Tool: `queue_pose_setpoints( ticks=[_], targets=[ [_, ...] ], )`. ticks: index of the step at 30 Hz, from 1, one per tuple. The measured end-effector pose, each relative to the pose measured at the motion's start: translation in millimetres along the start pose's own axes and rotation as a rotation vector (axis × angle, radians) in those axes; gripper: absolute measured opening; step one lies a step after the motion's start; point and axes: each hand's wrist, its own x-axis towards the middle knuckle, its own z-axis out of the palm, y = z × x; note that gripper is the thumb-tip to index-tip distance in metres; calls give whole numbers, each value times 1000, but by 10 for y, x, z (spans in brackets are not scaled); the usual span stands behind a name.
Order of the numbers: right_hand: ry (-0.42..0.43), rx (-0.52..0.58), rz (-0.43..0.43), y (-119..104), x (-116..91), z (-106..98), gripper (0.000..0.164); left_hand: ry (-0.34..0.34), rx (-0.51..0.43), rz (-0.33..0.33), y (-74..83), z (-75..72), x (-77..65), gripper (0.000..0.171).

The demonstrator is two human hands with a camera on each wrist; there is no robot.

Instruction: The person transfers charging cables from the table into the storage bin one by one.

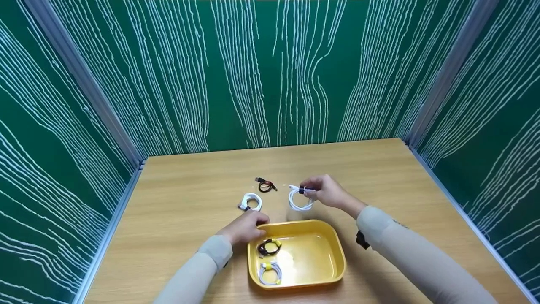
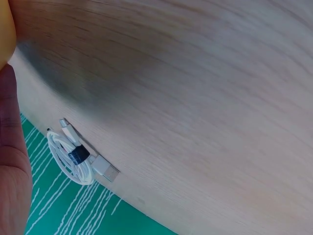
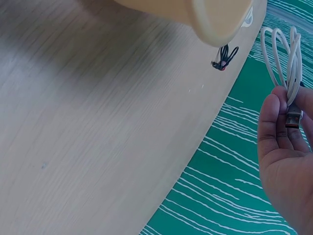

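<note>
From my remote seat, I have the right hand's (image 1: 331, 193) grip pinching a white cable coil (image 1: 300, 208) near its dark tie, apparently lifted off the surface (image 1: 190, 185) beyond the yellow tray (image 1: 314, 259); holding there probably keeps the loops together. My left hand (image 1: 244, 228) grips the tray's far left corner, likely to steady it. Inside, a black cable (image 1: 262, 249) and a yellow-tied white cable (image 1: 268, 266) line the left side, seemingly leaving room rightward. Another white coil (image 1: 252, 196) and a red-tied dark cable (image 1: 265, 184) lie beyond, within easy reach, I judge.

Pretty bright here, glare in the rectangular yellow plastic tray (image 1: 306, 261), soft shadows on the flat wooden tabletop (image 1: 190, 190).
</note>
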Motion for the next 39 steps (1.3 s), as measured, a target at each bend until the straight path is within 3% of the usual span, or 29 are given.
queue_pose_setpoints(
  ticks=[9,17,30,39],
  targets=[
    [-10,-12,-30,-68,-58,51,25,-4,-1,-4,5,-6,-5,13],
    [-42,15,-118,-52,-78,113,26,33,58,71,-21,13,-12,12],
    [-64,14,-135,-93,-160,164,25,21,27,21,-35,21,1,16],
    [-83,3,-142,-123,-197,188,27,-5,7,-17,-25,4,-8,10]
  ],
)
